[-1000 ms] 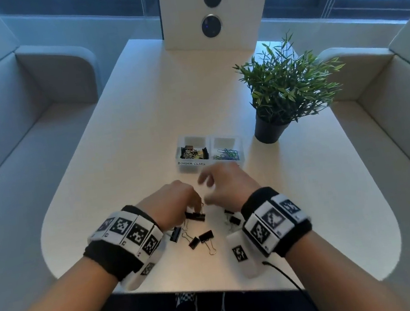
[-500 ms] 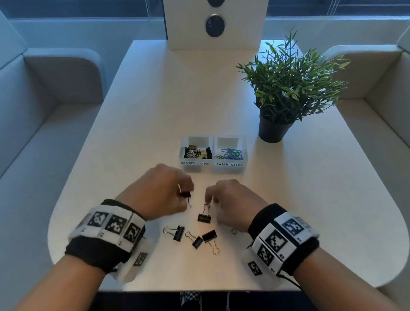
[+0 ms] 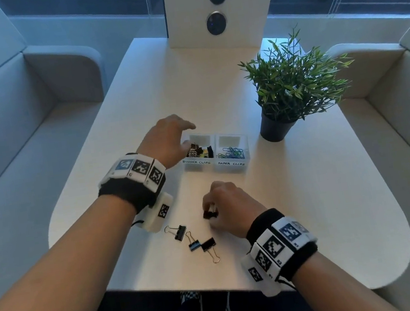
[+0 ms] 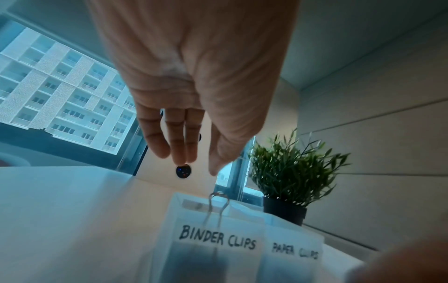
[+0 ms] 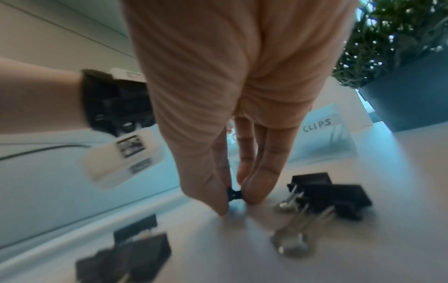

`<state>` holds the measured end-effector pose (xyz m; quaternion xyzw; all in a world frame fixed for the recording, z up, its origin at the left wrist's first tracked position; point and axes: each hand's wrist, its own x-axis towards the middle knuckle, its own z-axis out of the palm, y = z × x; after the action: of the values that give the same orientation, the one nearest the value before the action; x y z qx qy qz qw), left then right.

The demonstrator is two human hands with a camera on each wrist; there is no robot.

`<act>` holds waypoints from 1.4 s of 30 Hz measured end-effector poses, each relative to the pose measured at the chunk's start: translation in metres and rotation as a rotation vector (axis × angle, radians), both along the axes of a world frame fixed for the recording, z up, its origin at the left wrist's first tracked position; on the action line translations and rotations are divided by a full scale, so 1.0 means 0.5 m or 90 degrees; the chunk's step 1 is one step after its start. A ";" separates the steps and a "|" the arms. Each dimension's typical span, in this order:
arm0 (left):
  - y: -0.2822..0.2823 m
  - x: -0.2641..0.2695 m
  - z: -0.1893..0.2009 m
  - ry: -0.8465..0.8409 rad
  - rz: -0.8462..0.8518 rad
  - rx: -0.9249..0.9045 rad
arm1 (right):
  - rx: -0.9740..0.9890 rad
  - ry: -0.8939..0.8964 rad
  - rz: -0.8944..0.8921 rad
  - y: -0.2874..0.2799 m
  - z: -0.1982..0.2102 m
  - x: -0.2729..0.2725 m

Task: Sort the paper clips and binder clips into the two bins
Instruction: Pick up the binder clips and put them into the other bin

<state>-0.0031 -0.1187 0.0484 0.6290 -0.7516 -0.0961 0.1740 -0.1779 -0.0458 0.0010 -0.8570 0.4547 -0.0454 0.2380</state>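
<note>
My right hand (image 3: pixel 228 204) has thumb and fingertips (image 5: pixel 257 189) pinched on a small black metal binder clip (image 3: pixel 210 214) sitting on the white table (image 3: pixel 309 193). My left hand (image 3: pixel 167 140) hangs over the clear plastic bin labelled BINDER CLIPS (image 3: pixel 197 163) with fingers (image 4: pixel 174 137) straight and loosely apart, holding nothing; a silver wire handle (image 4: pixel 218 206) stands up in that bin. At its 3 o'clock, touching, is the clear bin labelled PAPER CLIPS (image 3: pixel 231 164), holding coloured paper clips (image 3: pixel 231 152). Three loose black binder clips (image 3: pixel 193 240) lie at 7 o'clock of my right hand. A green potted plant in a dark pot (image 3: pixel 292 90) stands at 2 o'clock of the bins.
</note>
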 end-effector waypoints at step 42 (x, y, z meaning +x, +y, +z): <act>0.068 0.007 -0.001 0.002 -0.063 0.050 | 0.028 -0.105 -0.042 -0.002 0.054 -0.012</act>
<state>0.0002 -0.0846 0.0476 0.5970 -0.7773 -0.1351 0.1455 -0.1836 -0.0468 0.0283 -0.8294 0.4624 -0.1137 0.2921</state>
